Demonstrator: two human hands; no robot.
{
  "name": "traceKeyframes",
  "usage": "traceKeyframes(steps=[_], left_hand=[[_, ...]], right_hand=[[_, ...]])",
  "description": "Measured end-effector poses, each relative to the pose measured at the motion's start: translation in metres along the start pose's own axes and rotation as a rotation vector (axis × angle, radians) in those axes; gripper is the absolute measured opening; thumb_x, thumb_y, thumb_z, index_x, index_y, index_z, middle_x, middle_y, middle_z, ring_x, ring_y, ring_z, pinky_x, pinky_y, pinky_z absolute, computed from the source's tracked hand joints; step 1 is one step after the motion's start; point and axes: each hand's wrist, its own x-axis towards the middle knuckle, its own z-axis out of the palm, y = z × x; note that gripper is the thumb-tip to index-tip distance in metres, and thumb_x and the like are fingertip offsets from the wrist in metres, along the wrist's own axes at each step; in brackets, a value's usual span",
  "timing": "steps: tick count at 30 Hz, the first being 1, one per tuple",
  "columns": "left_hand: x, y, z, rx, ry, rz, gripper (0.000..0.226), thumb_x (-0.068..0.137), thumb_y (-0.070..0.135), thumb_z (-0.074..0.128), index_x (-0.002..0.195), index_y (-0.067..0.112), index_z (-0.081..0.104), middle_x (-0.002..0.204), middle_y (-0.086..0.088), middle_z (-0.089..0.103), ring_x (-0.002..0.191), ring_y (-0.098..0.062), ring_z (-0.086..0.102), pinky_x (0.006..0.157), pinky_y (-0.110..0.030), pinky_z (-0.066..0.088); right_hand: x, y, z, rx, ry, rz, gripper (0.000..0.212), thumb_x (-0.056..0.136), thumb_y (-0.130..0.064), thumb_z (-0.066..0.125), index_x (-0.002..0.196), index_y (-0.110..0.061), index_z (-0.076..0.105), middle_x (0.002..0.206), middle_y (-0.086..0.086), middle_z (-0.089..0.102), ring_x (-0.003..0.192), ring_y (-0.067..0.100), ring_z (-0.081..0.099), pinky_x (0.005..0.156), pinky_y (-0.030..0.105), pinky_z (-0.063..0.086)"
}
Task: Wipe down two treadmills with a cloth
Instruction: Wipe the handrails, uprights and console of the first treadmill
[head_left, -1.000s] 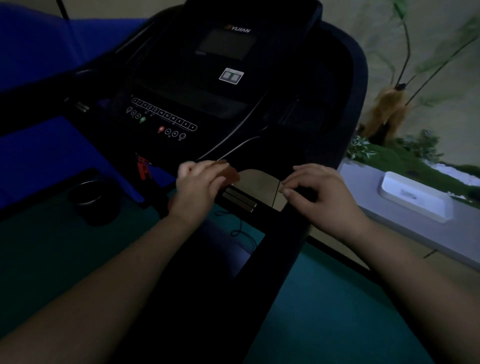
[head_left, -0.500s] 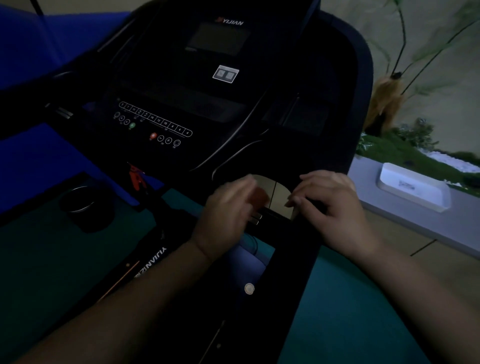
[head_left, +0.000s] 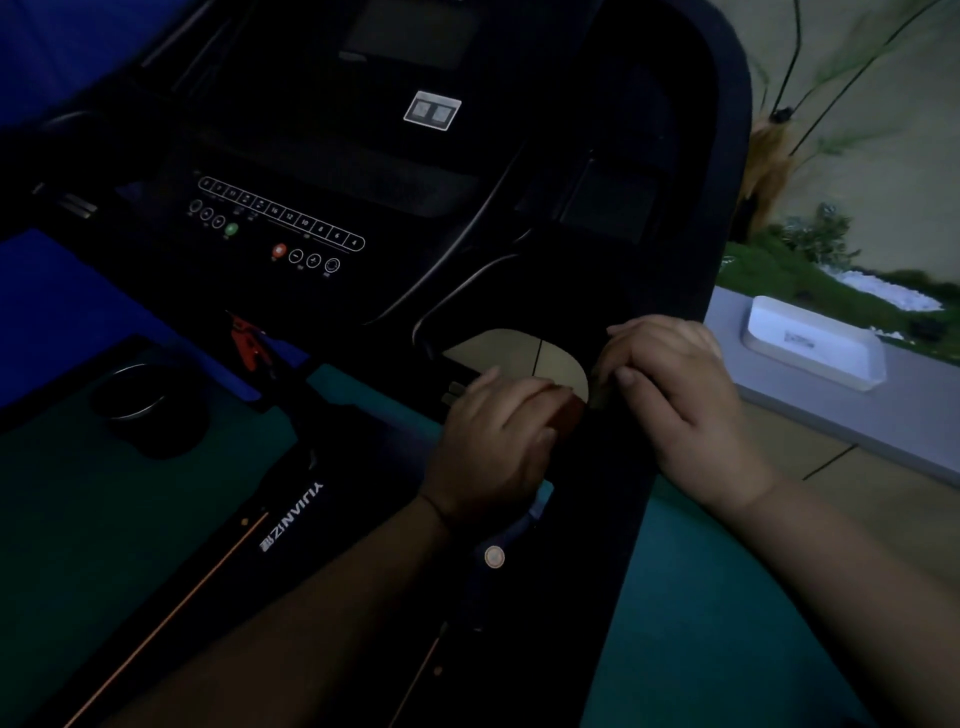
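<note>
Two hands work a dim treadmill (head_left: 597, 218) handrail: left hand (head_left: 493, 441) pinches a brownish cloth (head_left: 569, 415); right hand (head_left: 675, 395), fingers curled, steadies the rail beside it. Short overlapping strokes would suit.

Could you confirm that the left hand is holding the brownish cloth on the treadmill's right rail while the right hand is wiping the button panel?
Not quite. In the head view the right hand rests on the rail beside the left hand, not on the button panel. The left hand does hold the cloth there.

Black treadmill (head_left: 519, 649) on green floor (head_left: 727, 623)
</note>
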Motion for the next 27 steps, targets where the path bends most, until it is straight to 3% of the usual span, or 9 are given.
traceKeyframes(steps=[2, 6, 10, 12, 14, 18, 24, 27], left_hand=[[0.0, -0.027, -0.011, 0.063, -0.038, 0.002, 0.048, 0.098, 0.031, 0.026, 0.116, 0.009, 0.064, 0.105, -0.01, 0.067, 0.093, -0.025, 0.062, 0.108, -0.042, 0.029], [-0.002, -0.051, -0.025, 0.086, 0.098, -0.261, 0.046, 0.095, 0.027, 0.027, 0.113, 0.008, 0.065, 0.103, -0.011, 0.066, 0.096, -0.026, 0.061, 0.113, -0.044, 0.021], [0.0, 0.007, 0.006, -0.001, 0.077, -0.05, 0.037, 0.099, 0.028, 0.028, 0.118, 0.013, 0.056, 0.102, -0.011, 0.067, 0.094, -0.022, 0.056, 0.104, -0.041, 0.027], [0.0, 0.003, 0.003, -0.012, -0.01, 0.02, 0.039, 0.097, 0.028, 0.031, 0.12, 0.012, 0.058, 0.104, -0.009, 0.067, 0.095, -0.021, 0.058, 0.106, -0.041, 0.027], [-0.002, -0.024, -0.01, 0.061, -0.05, 0.001, 0.041, 0.093, 0.024, 0.032, 0.119, 0.01, 0.062, 0.104, -0.011, 0.067, 0.093, -0.025, 0.061, 0.108, -0.043, 0.026], [-0.002, -0.046, -0.024, 0.083, 0.053, -0.232, 0.045, 0.094, 0.024, 0.028, 0.117, 0.007, 0.063, 0.104, -0.012, 0.065, 0.096, -0.025, 0.058, 0.111, -0.043, 0.021], [-0.002, -0.007, -0.005, 0.019, -0.104, 0.129, 0.038, 0.095, 0.028, 0.036, 0.129, 0.016, 0.046, 0.113, -0.008, 0.063, 0.102, -0.019, 0.053, 0.111, -0.04, 0.019], [-0.004, -0.048, -0.025, 0.117, -0.091, 0.013, 0.044, 0.088, 0.024, 0.039, 0.126, 0.009, 0.056, 0.106, -0.012, 0.066, 0.094, -0.027, 0.062, 0.11, -0.046, 0.025]], right_hand=[[0.0, 0.0, -0.001, 0.0, -0.003, 0.0, 0.024, 0.085, -0.022, 0.041, 0.078, -0.013, 0.062, 0.086, -0.002, 0.063, 0.108, 0.014, 0.055, 0.092, 0.039, 0.035], [0.0, -0.002, 0.0, 0.017, 0.013, -0.007, 0.019, 0.081, -0.017, 0.041, 0.076, -0.013, 0.059, 0.084, -0.001, 0.061, 0.105, 0.016, 0.056, 0.091, 0.041, 0.036], [0.0, -0.003, 0.0, 0.019, 0.012, 0.005, 0.019, 0.08, -0.018, 0.041, 0.075, -0.014, 0.059, 0.083, -0.001, 0.06, 0.104, 0.02, 0.057, 0.09, 0.041, 0.035], [-0.001, -0.003, -0.001, 0.009, -0.002, 0.006, 0.019, 0.08, -0.018, 0.041, 0.076, -0.014, 0.059, 0.084, -0.001, 0.06, 0.105, 0.02, 0.056, 0.091, 0.04, 0.034], [0.0, -0.003, -0.002, 0.002, -0.013, 0.004, 0.019, 0.08, -0.018, 0.041, 0.076, -0.013, 0.059, 0.084, -0.001, 0.06, 0.105, 0.02, 0.056, 0.091, 0.04, 0.035], [0.0, -0.004, -0.001, 0.004, -0.003, 0.009, 0.016, 0.079, -0.015, 0.043, 0.075, -0.013, 0.058, 0.082, -0.002, 0.059, 0.099, 0.023, 0.057, 0.09, 0.042, 0.036], [0.0, -0.004, -0.003, -0.004, -0.025, 0.002, 0.017, 0.081, -0.015, 0.041, 0.076, -0.015, 0.057, 0.081, -0.003, 0.059, 0.102, 0.021, 0.056, 0.091, 0.041, 0.036], [0.0, -0.005, -0.004, -0.002, -0.031, -0.003, 0.017, 0.082, -0.016, 0.041, 0.076, -0.015, 0.058, 0.08, -0.004, 0.058, 0.102, 0.02, 0.056, 0.091, 0.041, 0.036]])
